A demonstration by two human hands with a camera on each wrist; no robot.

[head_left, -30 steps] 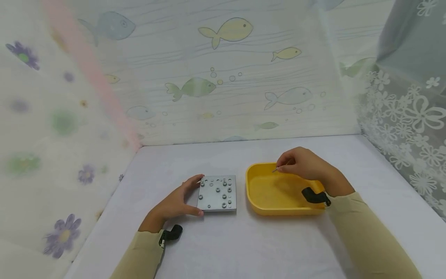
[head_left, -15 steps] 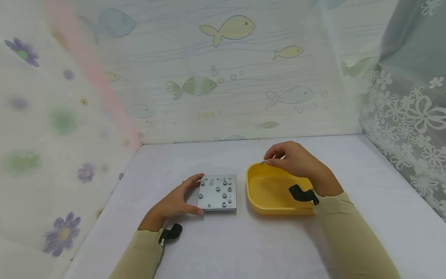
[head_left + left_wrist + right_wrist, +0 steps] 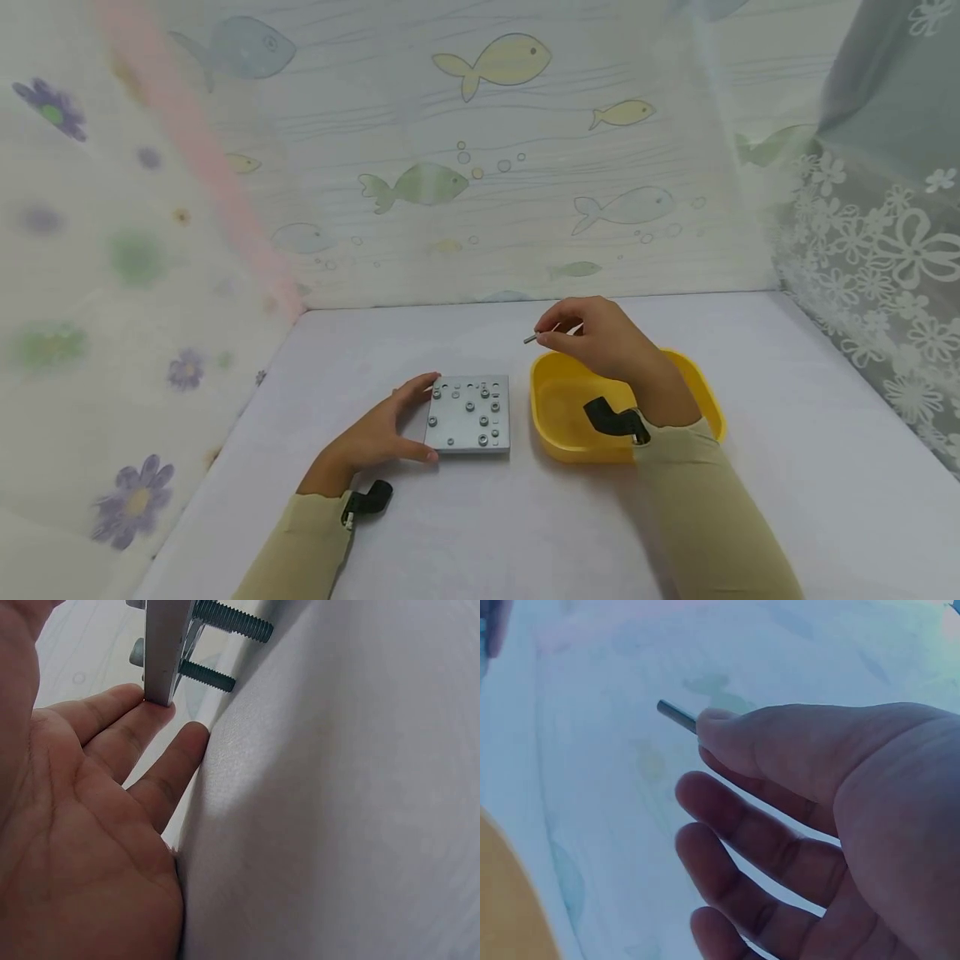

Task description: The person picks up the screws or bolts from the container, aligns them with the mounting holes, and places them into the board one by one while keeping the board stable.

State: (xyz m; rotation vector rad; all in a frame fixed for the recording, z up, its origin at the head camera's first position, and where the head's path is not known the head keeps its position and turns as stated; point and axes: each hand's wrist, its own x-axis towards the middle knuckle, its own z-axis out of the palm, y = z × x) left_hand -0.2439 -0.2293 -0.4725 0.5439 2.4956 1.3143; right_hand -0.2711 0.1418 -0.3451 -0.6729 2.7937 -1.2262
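My left hand (image 3: 378,433) spans the left side of a square metal plate (image 3: 453,432), thumb at the near corner and fingers at the far one. Several screw heads and small holes show on the plate's top. In the left wrist view, threaded screws (image 3: 234,621) stick out from the plate's underside, and fingertips touch its edge. My right hand (image 3: 600,337) pinches a short metal pin (image 3: 676,716) between thumb and index finger, its other fingers loosely curled. The pin's free end points left, above the table beyond the tray; its held end is hidden.
A yellow tray (image 3: 537,417) stands to the right of the plate, partly hidden under my right forearm. White cloth (image 3: 480,533) covers the table. Printed curtains (image 3: 510,250) enclose the back and sides.
My right hand has moved left and away from me, carrying the pin from over the tray to beyond its far left corner. The left hand and the plate have stayed in place.
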